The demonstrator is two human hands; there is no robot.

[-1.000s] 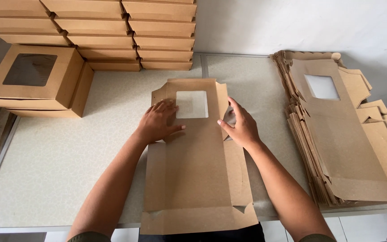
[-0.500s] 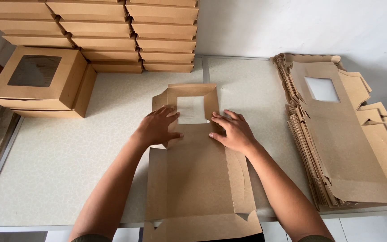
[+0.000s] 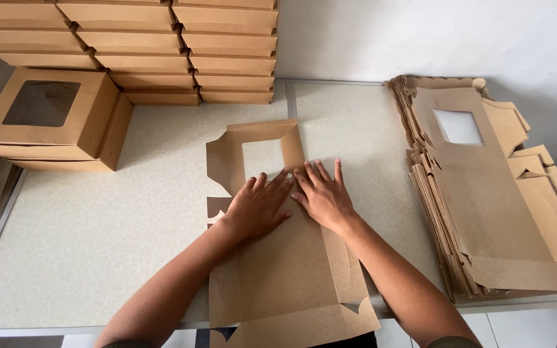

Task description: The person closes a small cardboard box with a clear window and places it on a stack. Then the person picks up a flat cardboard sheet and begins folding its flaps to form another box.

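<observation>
Both hands press flat on one unfolded kraft box blank (image 3: 285, 258). The left hand (image 3: 259, 207) lies palm down, fingers extended and close together, clamped on nothing. The right hand (image 3: 322, 193) lies beside it, fingers slightly spread, also gripping nothing; the two sets of fingertips nearly meet at the fold line just below the window cut-out (image 3: 262, 158). The blank lies at the middle of the speckled table (image 3: 98, 238), its near end overhanging the front edge, and its window panel stands partly raised. The step in hand appears to be creasing that panel. The next move likely calls for firm pressure along the score. Outward, flat blanks (image 3: 485, 193) are stacked to the right, a finished windowed box (image 3: 49, 116) sits left, and stacked boxes (image 3: 162, 45) line the back.
</observation>
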